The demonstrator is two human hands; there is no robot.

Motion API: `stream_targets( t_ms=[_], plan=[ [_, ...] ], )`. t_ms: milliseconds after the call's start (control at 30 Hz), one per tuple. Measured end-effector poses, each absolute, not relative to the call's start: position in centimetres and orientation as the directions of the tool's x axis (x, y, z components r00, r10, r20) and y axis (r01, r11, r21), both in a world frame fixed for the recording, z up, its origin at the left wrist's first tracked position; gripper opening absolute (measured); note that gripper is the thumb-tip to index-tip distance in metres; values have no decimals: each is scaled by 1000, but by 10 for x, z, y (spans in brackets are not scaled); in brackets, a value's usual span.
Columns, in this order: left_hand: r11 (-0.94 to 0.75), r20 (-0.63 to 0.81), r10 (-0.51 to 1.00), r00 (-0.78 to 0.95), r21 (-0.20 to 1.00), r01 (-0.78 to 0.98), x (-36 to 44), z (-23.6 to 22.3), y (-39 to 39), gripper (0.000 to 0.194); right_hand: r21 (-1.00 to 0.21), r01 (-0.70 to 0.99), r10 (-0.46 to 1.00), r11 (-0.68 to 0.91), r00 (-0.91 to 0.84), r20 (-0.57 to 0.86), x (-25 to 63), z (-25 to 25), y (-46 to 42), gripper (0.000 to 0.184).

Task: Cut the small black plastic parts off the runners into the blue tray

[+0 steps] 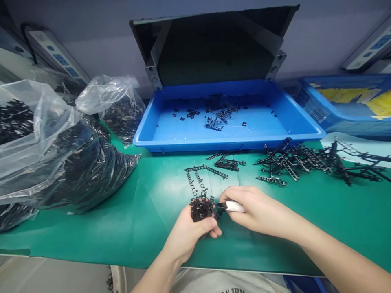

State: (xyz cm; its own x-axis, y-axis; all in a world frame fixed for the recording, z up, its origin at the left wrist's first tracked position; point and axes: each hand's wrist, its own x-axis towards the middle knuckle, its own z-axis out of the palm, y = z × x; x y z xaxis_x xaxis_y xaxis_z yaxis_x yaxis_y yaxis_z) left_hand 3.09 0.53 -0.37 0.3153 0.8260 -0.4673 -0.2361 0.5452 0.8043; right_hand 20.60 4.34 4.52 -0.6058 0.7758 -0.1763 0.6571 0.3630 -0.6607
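One green tabletop (pixel 152 248) spans the view, and at its left slump filled plastic bags, the largest bag (pixel 82 171) resting with its narrow tip toward the middle; if knocked by an elbow, it could sag further into the working space. Behind the hands sits a blue tray (pixel 229 145), and to its front right lies a tangled heap (pixel 302 158) of black frames, whose prongs look likely to hook one another, so pulling one out might drag several along.

Near the front edge, the left hand (pixel 186 232) has its fingers curled round a bundle (pixel 201 211) of black ladder-like parts, held upright over the table. The right hand (pixel 253 207) pinches a white-handled tool (pixel 235 206), its dark end at the bundle's right side (whether it is a blade, I cannot tell). That end sits near the left fingertips, so a slip under pressure could nick them; too loose a grip could let the bundle splay and scatter.

Thin strips (pixel 195 167) lie just beyond, where a sweeping wrist could shift them. Tiny black bits (pixel 192 113) dot the tray floor, easily mislaid if it were tipped.
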Motion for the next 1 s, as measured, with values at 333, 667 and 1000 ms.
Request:
stream_targets(
  t_ms=[333, 667, 1000],
  plan=[
    [512, -433, 857, 279, 779, -362, 29, -6, -1, 19, -746, 632, 883, 209, -450, -133, 202, 27, 29, 30],
    [458, -414, 889, 197, 801, -384, 35, 0, -4, 23, -531, 700, 852, 477, -517, 83, 192, 15, -2, 36],
    [463, -413, 887, 208, 788, -406, 39, 2, -6, 22, -524, 691, 840, 499, -533, 96, 195, 15, -4, 37]
  ],
)
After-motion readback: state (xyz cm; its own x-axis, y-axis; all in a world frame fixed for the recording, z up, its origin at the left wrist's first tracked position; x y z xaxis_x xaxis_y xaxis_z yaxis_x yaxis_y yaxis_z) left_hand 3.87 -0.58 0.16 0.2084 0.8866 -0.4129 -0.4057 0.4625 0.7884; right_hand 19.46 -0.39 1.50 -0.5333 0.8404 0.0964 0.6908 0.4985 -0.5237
